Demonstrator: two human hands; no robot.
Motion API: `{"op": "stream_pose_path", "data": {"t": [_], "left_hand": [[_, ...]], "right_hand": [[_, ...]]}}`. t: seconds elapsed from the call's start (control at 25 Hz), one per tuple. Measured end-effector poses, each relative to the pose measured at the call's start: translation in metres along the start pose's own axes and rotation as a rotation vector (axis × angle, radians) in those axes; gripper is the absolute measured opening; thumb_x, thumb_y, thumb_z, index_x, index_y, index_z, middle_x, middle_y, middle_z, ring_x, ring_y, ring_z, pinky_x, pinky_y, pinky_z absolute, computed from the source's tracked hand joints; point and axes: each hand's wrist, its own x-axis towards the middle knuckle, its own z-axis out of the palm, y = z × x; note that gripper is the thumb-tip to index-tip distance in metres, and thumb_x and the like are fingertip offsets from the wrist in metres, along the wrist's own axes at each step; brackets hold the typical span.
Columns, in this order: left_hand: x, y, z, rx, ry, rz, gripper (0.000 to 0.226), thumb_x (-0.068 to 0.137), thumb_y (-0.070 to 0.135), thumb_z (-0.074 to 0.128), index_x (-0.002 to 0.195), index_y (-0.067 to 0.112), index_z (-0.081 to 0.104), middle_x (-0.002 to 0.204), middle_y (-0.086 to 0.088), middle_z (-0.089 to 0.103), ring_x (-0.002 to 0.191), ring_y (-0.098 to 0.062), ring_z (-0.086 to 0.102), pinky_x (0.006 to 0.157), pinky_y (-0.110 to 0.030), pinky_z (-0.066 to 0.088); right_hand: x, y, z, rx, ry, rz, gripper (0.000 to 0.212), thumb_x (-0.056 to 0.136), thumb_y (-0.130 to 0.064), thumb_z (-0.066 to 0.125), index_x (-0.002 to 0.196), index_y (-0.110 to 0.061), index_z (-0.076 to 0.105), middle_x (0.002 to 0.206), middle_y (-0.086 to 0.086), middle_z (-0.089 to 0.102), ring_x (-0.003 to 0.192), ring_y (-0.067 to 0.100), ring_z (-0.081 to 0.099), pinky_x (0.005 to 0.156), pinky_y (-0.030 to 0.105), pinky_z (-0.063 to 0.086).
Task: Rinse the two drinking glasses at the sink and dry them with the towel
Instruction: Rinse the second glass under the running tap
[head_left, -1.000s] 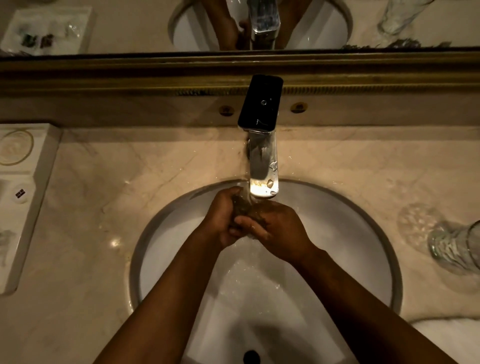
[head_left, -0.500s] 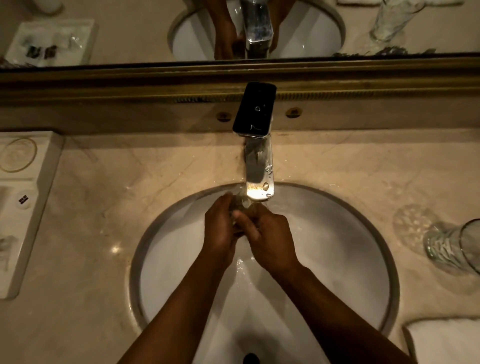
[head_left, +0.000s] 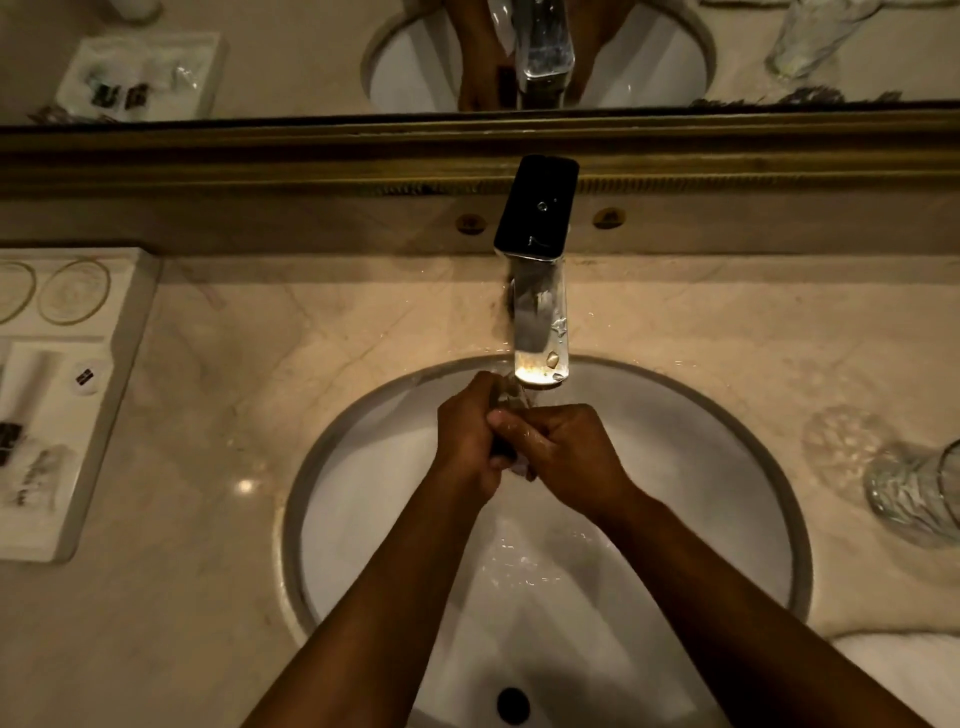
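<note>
Both hands meet under the spout of the chrome faucet (head_left: 537, 312), over the white sink (head_left: 727, 467). My left hand (head_left: 467, 436) and my right hand (head_left: 566, 452) are wrapped around a clear drinking glass (head_left: 511, 397); only a sliver of it shows between the fingers. Water runs over the hands and down the basin. A second cut-pattern drinking glass (head_left: 914, 493) stands on the counter at the right edge. A corner of the white towel (head_left: 904, 670) lies at the lower right.
A white amenity tray (head_left: 78, 395) with small packets sits on the marble counter (head_left: 234, 519) at the left. A gold-framed mirror (head_left: 311, 52) runs along the back. The drain (head_left: 512, 705) is at the bottom of the basin.
My hands have shifted slightly on the glass under the running water, the right hand closing further over it. The view tilted down a little, showing more of the towel.
</note>
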Motion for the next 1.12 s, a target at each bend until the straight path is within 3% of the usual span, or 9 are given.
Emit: {"op": "stream_pose_path", "data": {"t": [0.2,0.32,0.44,0.52,0.68,0.76,0.84,0.96,1.12], "left_hand": [[0.019,0.008,-0.021,0.09,-0.329,-0.313,0.033,0.091,0.043,0.053,0.083,0.014,0.066,0.077,-0.004,0.055,0.053,-0.016,0.046,0.042,-0.019,0.027],[0.009,0.012,-0.02,0.107,-0.305,-0.32,0.045,0.093,0.048,0.045,0.08,0.011,0.066,0.071,-0.007,0.061,0.049,-0.019,0.054,0.043,-0.018,0.039],[-0.003,0.006,-0.014,0.028,-0.197,-0.117,0.037,0.095,0.037,0.043,0.086,0.011,0.067,0.081,-0.011,0.066,0.07,-0.023,0.064,0.066,-0.032,0.047],[-0.009,-0.007,-0.013,0.004,-0.09,0.028,0.035,0.098,0.036,0.047,0.086,0.013,0.07,0.076,-0.007,0.069,0.073,-0.022,0.065,0.065,-0.032,0.045],[-0.009,-0.028,-0.01,-0.106,-0.056,0.361,0.027,0.105,0.02,0.048,0.115,0.005,0.068,0.104,-0.015,0.073,0.094,-0.024,0.071,0.081,-0.035,0.058],[-0.007,-0.024,-0.005,-0.07,-0.012,0.394,0.021,0.104,0.014,0.049,0.104,0.005,0.068,0.094,-0.011,0.072,0.087,-0.023,0.069,0.077,-0.031,0.058],[-0.003,-0.016,-0.001,-0.057,0.032,0.328,0.022,0.1,0.014,0.052,0.086,0.009,0.068,0.079,-0.008,0.07,0.08,-0.023,0.068,0.07,-0.03,0.057],[0.011,-0.003,-0.007,-0.141,0.002,0.114,0.025,0.093,0.027,0.055,0.084,0.009,0.071,0.084,-0.013,0.068,0.081,-0.027,0.069,0.068,-0.032,0.057],[0.017,0.015,-0.017,0.05,-0.279,-0.254,0.048,0.091,0.051,0.048,0.076,0.014,0.075,0.068,-0.003,0.059,0.048,-0.017,0.052,0.038,-0.015,0.034]], "right_hand": [[0.003,0.024,-0.025,-0.634,-0.249,-0.42,0.05,0.095,-0.062,0.043,0.114,-0.028,0.074,0.113,-0.006,0.073,0.099,0.01,0.066,0.078,0.033,0.054],[0.001,0.027,-0.019,-0.664,-0.132,-0.408,0.057,0.094,-0.064,0.038,0.107,-0.022,0.075,0.1,0.0,0.074,0.089,0.017,0.067,0.071,0.036,0.054],[0.0,0.016,0.002,-0.411,0.046,-0.211,0.052,0.094,-0.061,0.041,0.091,-0.023,0.077,0.081,-0.003,0.076,0.073,0.013,0.069,0.068,0.038,0.055],[-0.004,0.009,0.015,-0.269,0.13,-0.149,0.045,0.096,-0.056,0.046,0.087,-0.024,0.077,0.074,-0.005,0.075,0.068,0.007,0.07,0.068,0.036,0.056],[-0.002,-0.006,0.031,-0.154,0.271,0.029,0.035,0.098,-0.052,0.051,0.077,-0.03,0.07,0.06,-0.014,0.064,0.059,0.001,0.064,0.061,0.021,0.049],[0.001,-0.008,0.032,-0.204,0.277,0.014,0.041,0.099,-0.055,0.046,0.077,-0.029,0.068,0.063,-0.01,0.066,0.061,0.005,0.065,0.061,0.025,0.05],[0.003,-0.007,0.028,-0.271,0.218,-0.055,0.046,0.099,-0.059,0.039,0.077,-0.028,0.065,0.069,-0.005,0.069,0.066,0.01,0.066,0.067,0.034,0.054],[0.005,0.001,0.014,-0.474,0.035,-0.275,0.051,0.099,-0.058,0.033,0.103,-0.023,0.069,0.094,0.0,0.074,0.085,0.017,0.068,0.075,0.037,0.055],[0.011,0.01,-0.012,-0.673,-0.104,-0.5,0.048,0.097,-0.056,0.041,0.121,-0.025,0.068,0.117,0.001,0.072,0.102,0.02,0.067,0.076,0.036,0.056]]}}
